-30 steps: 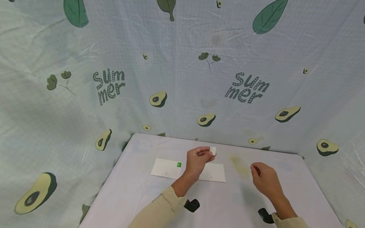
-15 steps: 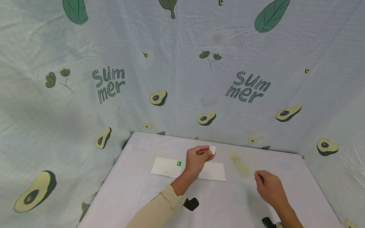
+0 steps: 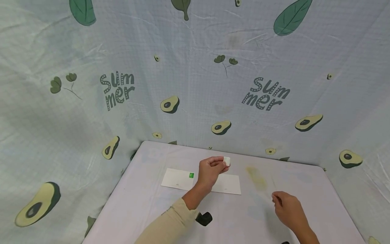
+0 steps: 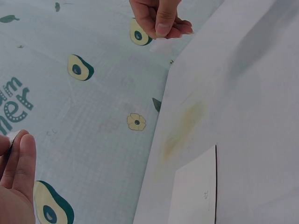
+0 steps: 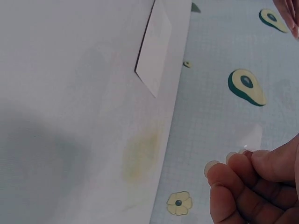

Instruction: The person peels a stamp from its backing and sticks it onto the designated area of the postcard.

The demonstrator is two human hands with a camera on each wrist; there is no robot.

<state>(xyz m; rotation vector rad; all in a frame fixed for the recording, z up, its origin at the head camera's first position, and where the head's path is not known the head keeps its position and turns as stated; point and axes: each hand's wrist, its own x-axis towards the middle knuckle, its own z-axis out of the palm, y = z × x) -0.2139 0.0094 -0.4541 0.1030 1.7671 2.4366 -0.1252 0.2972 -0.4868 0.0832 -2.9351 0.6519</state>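
Note:
My left hand (image 3: pixel 209 174) pinches a small white square (image 3: pixel 226 161), possibly a sticker or stamp seen from its back, above the table. Below that hand lies a white envelope or card (image 3: pixel 226 184), partly covered by it. Left of it, a second white envelope or card (image 3: pixel 176 179) bears a green stamp (image 3: pixel 191 175) at its upper right corner. My right hand (image 3: pixel 289 210), held up on the right, pinches a thin, see-through piece of film (image 5: pixel 252 137) between thumb and forefinger. In the left wrist view this film is faint.
The white table (image 3: pixel 146 210) meets a hanging cloth (image 3: pixel 195 88) printed with avocados at its back and sides. A yellowish stain (image 3: pixel 256 177) marks the tabletop between the hands. A black wrist camera (image 3: pixel 204 219) sits at my left cuff.
My right hand has moved down and slightly to the right, nearer to me, away from the left hand. The left hand with the white square has barely moved.

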